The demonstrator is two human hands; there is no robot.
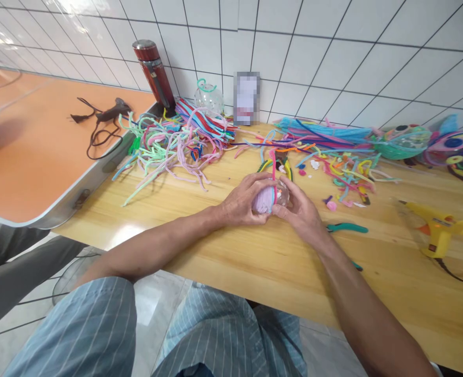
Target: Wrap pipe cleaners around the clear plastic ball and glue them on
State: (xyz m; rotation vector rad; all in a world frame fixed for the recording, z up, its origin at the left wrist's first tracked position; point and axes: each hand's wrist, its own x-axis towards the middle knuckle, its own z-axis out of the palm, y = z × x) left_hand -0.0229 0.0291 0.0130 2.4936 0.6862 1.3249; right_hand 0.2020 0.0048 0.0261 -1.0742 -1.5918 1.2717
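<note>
My left hand [237, 201] curls around the lilac side of a clear plastic ball [282, 193] that is partly wrapped in pipe cleaners. Rows of lilac pipe cleaner [263, 200] cover its left part, with a light blue strand at their edge. A pink pipe cleaner [274, 165] runs along the wrapping and sticks up above the ball. On the bare clear side, my right hand [300, 209] grips with thumb and fingers. Under my right forearm lies a tool with teal handles [347, 228], partly hidden.
A yellow glue gun [438, 228] lies right. Loose pipe cleaners [168, 141] and a red thermos [153, 73] stand back left, near a phone [246, 99]. Blue pipe cleaners [326, 131], scraps [349, 175] and a wrapped ball [402, 141] lie back right. An orange-topped table [39, 146] adjoins left.
</note>
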